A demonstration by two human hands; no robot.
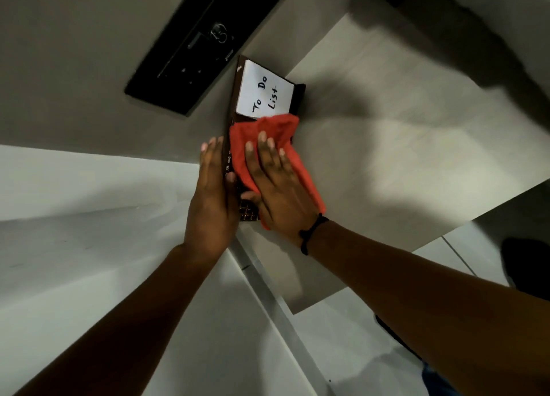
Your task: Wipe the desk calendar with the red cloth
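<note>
A dark brown desk calendar (235,98) lies on the desk in the middle of the head view, with a white "To Do List" pad (263,90) at its far end. The red cloth (268,130) is spread over the calendar's middle. My right hand (276,184) lies flat on the cloth, fingers apart, pressing it down on the calendar. My left hand (212,187) is held flat against the calendar's left edge, where month names show. A small part of the calendar's near end shows between the two hands; the rest is hidden under them.
A black keyboard-like device (205,38) lies on the grey desk (387,145) just beyond the calendar at upper left. The desk's edge runs to the right and near side. White floor tiles (89,246) lie below. A dark shoe (526,264) shows at the right.
</note>
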